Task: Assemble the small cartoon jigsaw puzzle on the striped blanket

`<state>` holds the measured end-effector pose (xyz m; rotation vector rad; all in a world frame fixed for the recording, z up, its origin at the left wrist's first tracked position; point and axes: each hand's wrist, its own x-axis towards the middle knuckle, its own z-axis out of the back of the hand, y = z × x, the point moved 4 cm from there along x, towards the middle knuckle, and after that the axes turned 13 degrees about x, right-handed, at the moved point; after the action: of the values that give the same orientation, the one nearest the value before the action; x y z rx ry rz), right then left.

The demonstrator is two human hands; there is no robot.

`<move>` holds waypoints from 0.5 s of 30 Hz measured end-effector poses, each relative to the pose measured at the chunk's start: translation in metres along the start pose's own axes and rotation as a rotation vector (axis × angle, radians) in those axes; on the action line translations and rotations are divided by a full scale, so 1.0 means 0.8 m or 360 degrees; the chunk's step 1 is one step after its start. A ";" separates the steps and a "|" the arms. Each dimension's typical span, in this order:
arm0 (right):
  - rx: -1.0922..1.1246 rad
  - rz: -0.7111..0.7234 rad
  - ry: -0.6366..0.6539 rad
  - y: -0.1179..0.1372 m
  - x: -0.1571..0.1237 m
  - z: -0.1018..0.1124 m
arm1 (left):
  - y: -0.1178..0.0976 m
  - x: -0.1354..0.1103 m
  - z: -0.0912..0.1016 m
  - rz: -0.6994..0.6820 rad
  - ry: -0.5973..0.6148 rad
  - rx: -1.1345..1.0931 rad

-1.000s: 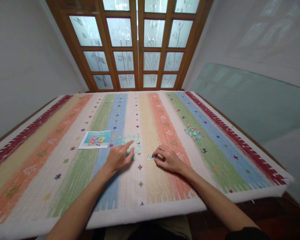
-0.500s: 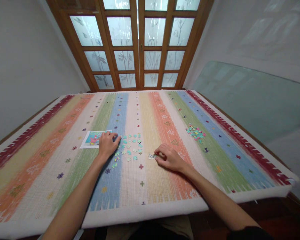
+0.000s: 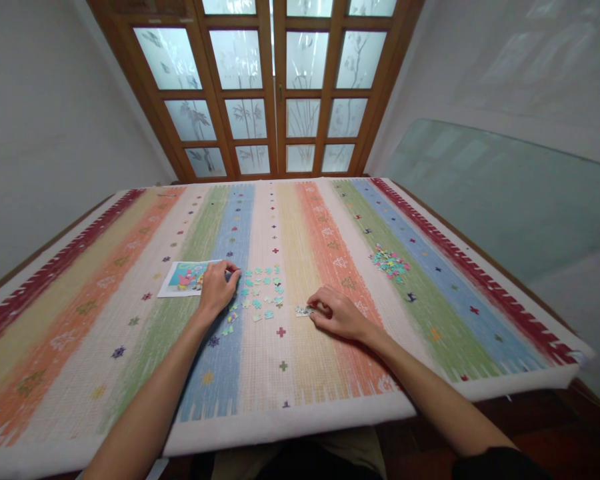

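My left hand [image 3: 220, 288] rests over the right edge of a picture card [image 3: 184, 279] with a pink cartoon figure. Its fingers curl in and the thumb meets a fingertip; whatever lies between them is too small to make out. Just right of it, mostly turquoise jigsaw pieces [image 3: 257, 304] lie spread in loose rows. On the yellow stripe, my right hand [image 3: 339, 316] pinches the right end of a small pale puzzle piece [image 3: 303, 311] with dark marks, low against the cloth; its fingertips partly cover it.
A heap of mixed-colour puzzle pieces [image 3: 390, 263] lies on the green stripe to the right. The striped tablecloth [image 3: 325, 380] covers the whole table. Behind stand wooden doors [image 3: 275, 127] with glass panes, and a pale glass panel [image 3: 505, 187] leans at the right wall.
The left thumb and fingertip have drawn closer together. The right hand stays on its piece. The whole view has shifted very slightly.
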<state>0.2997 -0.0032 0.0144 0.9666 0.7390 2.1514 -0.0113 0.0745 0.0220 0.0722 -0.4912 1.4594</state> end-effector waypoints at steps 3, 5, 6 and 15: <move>0.0007 -0.0010 0.0004 0.001 0.000 0.001 | -0.028 -0.012 0.012 -0.0152 0.0062 -0.0205; 0.0014 -0.0017 0.0008 0.001 0.000 0.001 | -0.056 -0.025 0.016 -0.0345 0.0199 -0.0457; 0.0016 -0.0020 0.0011 0.002 0.000 0.001 | -0.070 -0.033 0.017 -0.0442 0.0271 -0.0550; -0.0001 -0.0071 0.0037 0.000 0.000 0.001 | -0.136 -0.080 -0.005 -0.0875 0.0602 -0.0678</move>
<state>0.3000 -0.0032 0.0147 0.9177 0.7645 2.1275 0.0925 0.0024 0.0222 -0.3759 -0.4178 0.7830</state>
